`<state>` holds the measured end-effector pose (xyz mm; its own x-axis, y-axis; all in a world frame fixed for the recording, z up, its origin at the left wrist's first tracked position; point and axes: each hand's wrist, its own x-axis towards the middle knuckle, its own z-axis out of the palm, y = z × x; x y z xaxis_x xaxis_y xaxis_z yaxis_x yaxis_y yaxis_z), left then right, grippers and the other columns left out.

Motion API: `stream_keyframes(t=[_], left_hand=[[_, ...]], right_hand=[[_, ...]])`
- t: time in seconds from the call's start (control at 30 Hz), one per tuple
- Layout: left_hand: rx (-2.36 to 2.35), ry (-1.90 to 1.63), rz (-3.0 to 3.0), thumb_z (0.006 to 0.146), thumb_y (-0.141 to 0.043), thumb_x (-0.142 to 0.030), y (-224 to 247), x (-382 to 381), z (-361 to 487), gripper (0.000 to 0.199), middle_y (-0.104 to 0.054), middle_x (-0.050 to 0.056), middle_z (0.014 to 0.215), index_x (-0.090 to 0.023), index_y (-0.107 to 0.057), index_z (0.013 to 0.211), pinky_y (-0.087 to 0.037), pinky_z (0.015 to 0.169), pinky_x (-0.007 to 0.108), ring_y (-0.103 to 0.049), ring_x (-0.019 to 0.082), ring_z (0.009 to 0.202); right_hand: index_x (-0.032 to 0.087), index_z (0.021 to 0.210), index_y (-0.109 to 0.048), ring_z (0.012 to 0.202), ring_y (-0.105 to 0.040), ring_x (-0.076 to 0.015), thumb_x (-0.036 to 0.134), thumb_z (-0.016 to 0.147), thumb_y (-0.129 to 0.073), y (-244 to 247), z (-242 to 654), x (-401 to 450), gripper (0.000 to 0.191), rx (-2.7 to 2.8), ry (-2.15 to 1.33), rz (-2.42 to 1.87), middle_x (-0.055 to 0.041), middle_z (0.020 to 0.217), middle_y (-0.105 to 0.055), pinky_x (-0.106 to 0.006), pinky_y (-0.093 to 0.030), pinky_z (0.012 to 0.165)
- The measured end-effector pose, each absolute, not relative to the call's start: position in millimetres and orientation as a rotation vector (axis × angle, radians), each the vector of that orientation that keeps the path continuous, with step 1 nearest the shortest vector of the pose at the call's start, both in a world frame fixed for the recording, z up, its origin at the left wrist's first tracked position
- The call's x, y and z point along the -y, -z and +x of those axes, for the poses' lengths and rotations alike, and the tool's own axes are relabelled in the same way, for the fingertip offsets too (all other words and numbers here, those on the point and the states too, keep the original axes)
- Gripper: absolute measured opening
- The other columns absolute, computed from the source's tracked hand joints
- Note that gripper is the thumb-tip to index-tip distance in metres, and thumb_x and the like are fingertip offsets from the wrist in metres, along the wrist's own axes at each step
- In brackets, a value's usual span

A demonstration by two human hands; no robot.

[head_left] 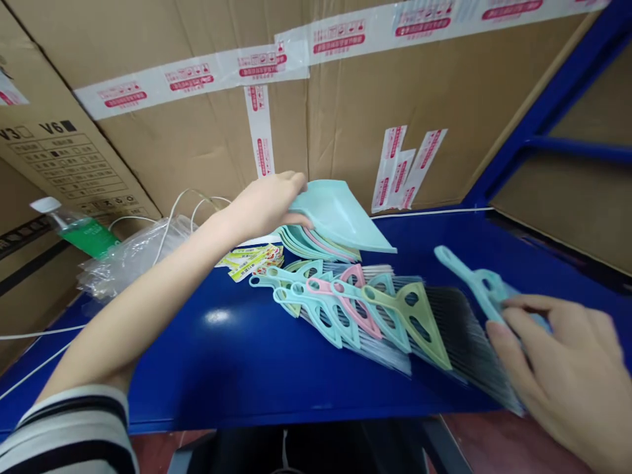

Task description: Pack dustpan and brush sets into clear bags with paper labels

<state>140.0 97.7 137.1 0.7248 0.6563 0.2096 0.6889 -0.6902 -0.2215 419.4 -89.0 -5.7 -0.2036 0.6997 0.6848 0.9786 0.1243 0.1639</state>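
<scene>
My left hand (274,204) is closed on the edge of a light blue dustpan (340,214), thumb underneath. The pan is tilted over a stack of dustpans (316,247) in blue, green and pink. My right hand (557,362) grips a light blue hand brush (474,280) by its head, handle pointing up and left; its bristles are hidden or blurred. Between my hands, several small brushes lie overlapped on the table, among them a pink brush (348,299) and a green brush (415,316) with dark bristles at the right end.
Printed paper labels (249,260) lie left of the dustpan stack. Farther left are clear plastic bags (135,253), white cords and a bottle with a green label (83,230). Taped cardboard (207,145) stands behind the blue table (222,368). A blue metal frame (523,141) rises at right.
</scene>
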Motion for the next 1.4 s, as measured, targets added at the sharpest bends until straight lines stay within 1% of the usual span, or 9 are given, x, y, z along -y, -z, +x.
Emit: stream_keyframes(t=[0.1, 0.27, 0.4, 0.53, 0.63, 0.83, 0.93, 1.03, 1.4], left_hand=[[0.920, 0.098, -2.737, 0.086, -0.067, -0.051, -129, -128, 178, 0.053, -0.067, 0.014, 0.116, -0.010, -0.056, 0.118, -0.047, 0.087, 0.035, -0.064, 0.029, 0.108], [0.767, -0.114, -2.827, 0.092, -0.062, -0.041, -109, -155, 213, 0.040, -0.069, 0.014, 0.118, -0.012, -0.061, 0.119, -0.045, 0.086, 0.030, -0.065, 0.025, 0.108], [0.708, -0.195, -2.849, 0.093, -0.059, -0.038, -103, -172, 211, 0.034, -0.071, 0.011, 0.117, -0.015, -0.065, 0.117, -0.043, 0.087, 0.027, -0.065, 0.021, 0.106], [0.709, -0.241, -2.824, 0.092, -0.056, -0.038, -101, -188, 200, 0.032, -0.073, 0.009, 0.113, -0.017, -0.070, 0.112, -0.043, 0.088, 0.027, -0.065, 0.021, 0.106], [0.705, -0.276, -2.810, 0.092, -0.052, -0.033, -99, -193, 194, 0.030, -0.074, 0.007, 0.111, -0.019, -0.073, 0.109, -0.043, 0.089, 0.026, -0.065, 0.020, 0.106], [0.717, -0.293, -2.780, 0.088, -0.045, -0.021, -95, -193, 186, 0.036, -0.073, 0.009, 0.115, -0.018, -0.074, 0.109, -0.041, 0.095, 0.028, -0.062, 0.022, 0.109], [0.727, -0.309, -2.779, 0.086, -0.044, -0.021, -94, -194, 185, 0.041, -0.073, 0.007, 0.116, -0.021, -0.072, 0.116, -0.039, 0.099, 0.028, -0.059, 0.021, 0.113], [0.740, -0.349, -2.796, 0.086, -0.042, -0.022, -95, -196, 185, 0.044, -0.071, 0.004, 0.119, -0.023, -0.069, 0.121, -0.039, 0.097, 0.026, -0.059, 0.019, 0.111], [0.716, -0.527, -2.820, 0.081, -0.041, -0.018, -103, -199, 188, 0.044, -0.073, 0.007, 0.108, -0.019, -0.075, 0.109, -0.042, 0.090, 0.026, -0.060, 0.021, 0.104]], right_hand=[[0.022, 0.075, -0.058, 0.079, -0.055, -0.0311, 0.033, 0.099, -0.031, 27, 426, 93, 0.038, 2.025, 0.831, -1.570, -0.0185, 0.088, -0.058, -0.044, -0.044, 0.066], [0.022, 0.077, -0.059, 0.081, -0.056, -0.0293, 0.033, 0.099, -0.034, 41, 426, 102, 0.035, 2.014, 0.739, -1.585, -0.0156, 0.092, -0.062, -0.041, -0.044, 0.067], [0.024, 0.076, -0.058, 0.081, -0.056, -0.0289, 0.033, 0.098, -0.036, 43, 423, 106, 0.033, 2.001, 0.658, -1.592, -0.0145, 0.092, -0.062, -0.041, -0.042, 0.067], [0.022, 0.075, -0.056, 0.079, -0.054, -0.0280, 0.030, 0.098, -0.035, 47, 420, 107, 0.032, 2.004, 0.723, -1.561, -0.0156, 0.094, -0.060, -0.039, -0.040, 0.066], [0.022, 0.077, -0.055, 0.083, -0.055, -0.0283, 0.028, 0.099, -0.037, 49, 421, 108, 0.029, 2.041, 0.738, -1.566, -0.0164, 0.097, -0.059, -0.039, -0.039, 0.066], [0.023, 0.080, -0.058, 0.088, -0.056, -0.0299, 0.030, 0.098, -0.038, 54, 426, 109, 0.028, 2.077, 0.673, -1.609, -0.0160, 0.102, -0.060, -0.040, -0.040, 0.068], [0.023, 0.080, -0.059, 0.089, -0.057, -0.0306, 0.030, 0.096, -0.040, 58, 426, 108, 0.026, 2.087, 0.637, -1.618, -0.0164, 0.104, -0.061, -0.040, -0.040, 0.068], [0.023, 0.082, -0.060, 0.091, -0.057, -0.0314, 0.031, 0.095, -0.042, 59, 426, 108, 0.024, 2.091, 0.577, -1.643, -0.0157, 0.106, -0.062, -0.041, -0.040, 0.069], [0.024, 0.081, -0.056, 0.089, -0.056, -0.0299, 0.032, 0.099, -0.037, 55, 422, 107, 0.027, 2.137, 0.621, -1.627, -0.0167, 0.105, -0.061, -0.040, -0.041, 0.067]])
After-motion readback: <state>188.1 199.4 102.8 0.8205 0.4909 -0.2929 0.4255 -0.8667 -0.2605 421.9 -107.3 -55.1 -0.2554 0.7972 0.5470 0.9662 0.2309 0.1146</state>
